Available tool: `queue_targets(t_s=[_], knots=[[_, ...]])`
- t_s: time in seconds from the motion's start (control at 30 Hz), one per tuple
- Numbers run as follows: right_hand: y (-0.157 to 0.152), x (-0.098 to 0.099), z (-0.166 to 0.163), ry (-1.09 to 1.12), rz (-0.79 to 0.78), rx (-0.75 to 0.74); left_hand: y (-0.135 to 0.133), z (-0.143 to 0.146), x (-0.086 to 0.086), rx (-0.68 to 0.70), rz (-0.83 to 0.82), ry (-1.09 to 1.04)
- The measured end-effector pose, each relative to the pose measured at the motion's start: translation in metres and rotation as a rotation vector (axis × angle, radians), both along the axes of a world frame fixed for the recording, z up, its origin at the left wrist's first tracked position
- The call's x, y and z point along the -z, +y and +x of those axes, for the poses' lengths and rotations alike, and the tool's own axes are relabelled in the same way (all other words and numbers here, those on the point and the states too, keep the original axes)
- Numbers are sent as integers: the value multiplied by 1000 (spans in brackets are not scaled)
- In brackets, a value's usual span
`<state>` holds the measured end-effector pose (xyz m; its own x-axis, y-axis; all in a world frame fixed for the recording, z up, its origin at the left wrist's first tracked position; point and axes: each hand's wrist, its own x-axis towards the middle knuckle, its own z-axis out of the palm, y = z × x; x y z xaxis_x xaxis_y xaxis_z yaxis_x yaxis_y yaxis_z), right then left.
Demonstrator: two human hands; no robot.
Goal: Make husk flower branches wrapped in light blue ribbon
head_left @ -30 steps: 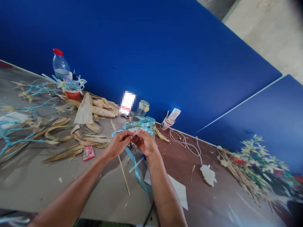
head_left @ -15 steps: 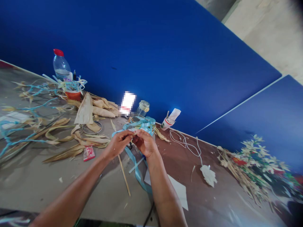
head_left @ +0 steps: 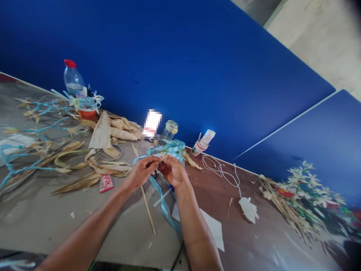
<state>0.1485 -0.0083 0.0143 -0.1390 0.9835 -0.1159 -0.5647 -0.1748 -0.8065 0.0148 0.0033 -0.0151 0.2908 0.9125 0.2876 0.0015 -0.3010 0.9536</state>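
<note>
My left hand (head_left: 141,171) and my right hand (head_left: 172,171) meet above the table, fingertips pinched together on a small pale strip of husk (head_left: 161,159). Behind and under them lies a tangle of light blue ribbon (head_left: 169,147), with one strand trailing down between my forearms. A thin wooden stick (head_left: 148,209) lies on the table under my left wrist. Dried corn husks (head_left: 98,158) are spread to the left of my hands.
A blue partition (head_left: 180,67) backs the table. A red-capped water bottle (head_left: 72,79), a red cup, a glass jar (head_left: 170,130), a paper cup (head_left: 198,146), a white cord (head_left: 222,171), a red packet (head_left: 105,183), white paper (head_left: 213,226) and a husk-flower bouquet (head_left: 304,199) lie around.
</note>
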Motion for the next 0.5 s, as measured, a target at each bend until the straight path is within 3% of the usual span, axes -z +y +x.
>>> queue_targets(t_s=[0.5], knots=[[1, -1, 1, -22, -7, 54, -1, 1, 3, -42, -71, -34]])
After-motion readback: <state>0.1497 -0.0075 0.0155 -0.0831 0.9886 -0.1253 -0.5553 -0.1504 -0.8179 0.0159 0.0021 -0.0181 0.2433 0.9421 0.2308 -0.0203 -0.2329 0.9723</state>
